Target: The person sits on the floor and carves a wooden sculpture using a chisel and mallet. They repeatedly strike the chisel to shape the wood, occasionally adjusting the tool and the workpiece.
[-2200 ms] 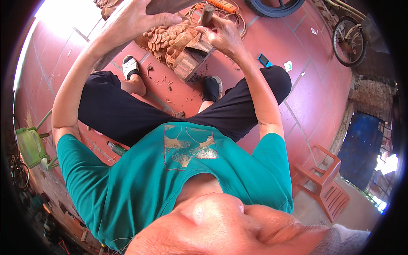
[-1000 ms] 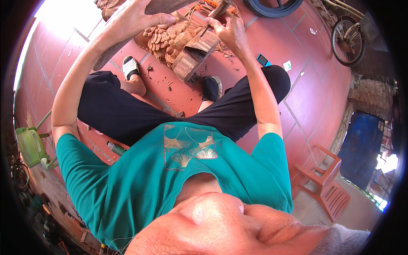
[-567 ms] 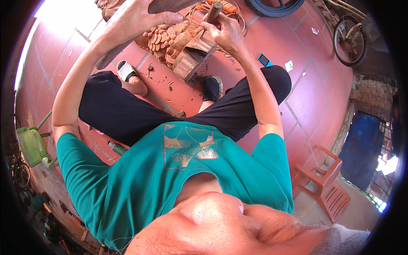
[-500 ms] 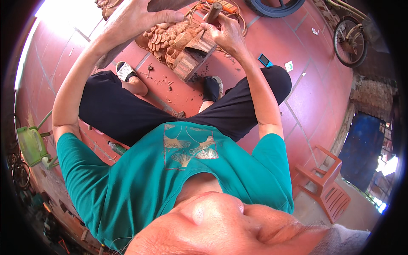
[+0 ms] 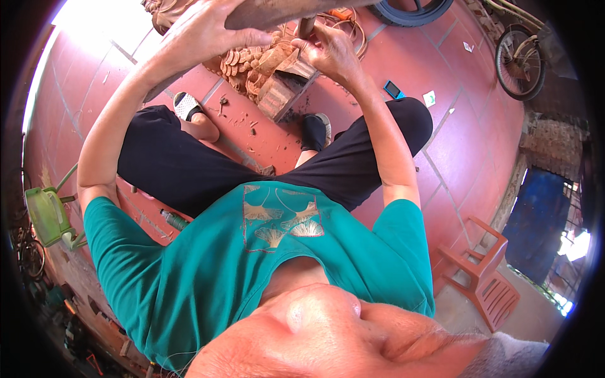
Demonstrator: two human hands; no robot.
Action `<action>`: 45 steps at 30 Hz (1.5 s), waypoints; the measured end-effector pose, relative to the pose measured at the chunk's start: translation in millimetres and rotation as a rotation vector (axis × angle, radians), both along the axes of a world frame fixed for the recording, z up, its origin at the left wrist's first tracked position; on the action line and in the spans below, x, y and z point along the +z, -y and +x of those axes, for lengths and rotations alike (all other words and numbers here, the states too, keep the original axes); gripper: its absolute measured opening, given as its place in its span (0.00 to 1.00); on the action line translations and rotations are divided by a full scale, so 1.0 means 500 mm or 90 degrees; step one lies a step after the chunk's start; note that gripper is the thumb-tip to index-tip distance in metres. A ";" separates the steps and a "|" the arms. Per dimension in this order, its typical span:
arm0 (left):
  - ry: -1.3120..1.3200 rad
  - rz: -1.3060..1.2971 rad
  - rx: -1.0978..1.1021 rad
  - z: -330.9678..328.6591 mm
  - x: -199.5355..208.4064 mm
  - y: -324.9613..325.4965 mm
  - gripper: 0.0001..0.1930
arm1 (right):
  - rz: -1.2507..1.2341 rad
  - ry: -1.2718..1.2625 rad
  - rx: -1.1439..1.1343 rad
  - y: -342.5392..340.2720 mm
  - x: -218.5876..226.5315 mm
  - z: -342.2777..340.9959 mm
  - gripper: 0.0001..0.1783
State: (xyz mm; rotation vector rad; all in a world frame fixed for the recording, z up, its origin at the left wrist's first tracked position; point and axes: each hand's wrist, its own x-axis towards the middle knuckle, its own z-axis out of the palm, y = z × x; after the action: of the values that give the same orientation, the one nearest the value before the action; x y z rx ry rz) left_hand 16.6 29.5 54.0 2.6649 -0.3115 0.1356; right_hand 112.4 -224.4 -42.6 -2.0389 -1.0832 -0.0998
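Grasping a wooden handle (image 5: 307, 27) in the right hand (image 5: 332, 55), beside a carving (image 5: 238, 64) on red tiles (image 5: 469, 135).
A long dark bar (image 5: 283, 11) and the left hand (image 5: 207, 30), thumb extended, partly cover the carving's scale-textured, knobbly wood; whether the left fingers grip the bar cannot be told. Around lie wood chips (image 5: 224, 101), an orange socket strip (image 5: 341, 13), a dark wheel (image 5: 409, 21), a blue device (image 5: 394, 89); the green shirt (image 5: 208, 277) bears gold fan-shaped leaves (image 5: 307, 227).

Count: one left hand (image 5: 205, 28), one right hand (image 5: 331, 55), one wooden handle (image 5: 306, 27), one long dark beam (image 5: 277, 12), two visible portions of carved wood (image 5: 252, 68) (joined or not, unclear), two sandals (image 5: 187, 106), one loose wheel (image 5: 406, 21), one spoked wheel (image 5: 520, 63), one blue device (image 5: 394, 89), one reddish plastic chair (image 5: 482, 268); wood chips (image 5: 253, 131) numerous, uncounted.
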 end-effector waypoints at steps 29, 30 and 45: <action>0.027 0.038 0.065 0.012 -0.039 -0.042 0.54 | 0.347 -0.495 -0.061 0.020 0.009 0.029 0.14; 0.034 0.036 0.063 0.012 -0.042 -0.044 0.54 | 0.359 -0.505 -0.057 0.022 0.005 0.032 0.14; 0.012 0.044 0.038 0.006 -0.031 -0.033 0.52 | 0.241 -0.387 -0.057 0.019 -0.019 0.040 0.15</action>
State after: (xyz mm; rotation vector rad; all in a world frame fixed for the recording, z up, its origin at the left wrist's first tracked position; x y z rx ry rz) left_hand 19.6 45.8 38.7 2.7442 -0.2479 0.1711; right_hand 132.2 -233.7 -52.1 -1.6131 -0.5418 0.2409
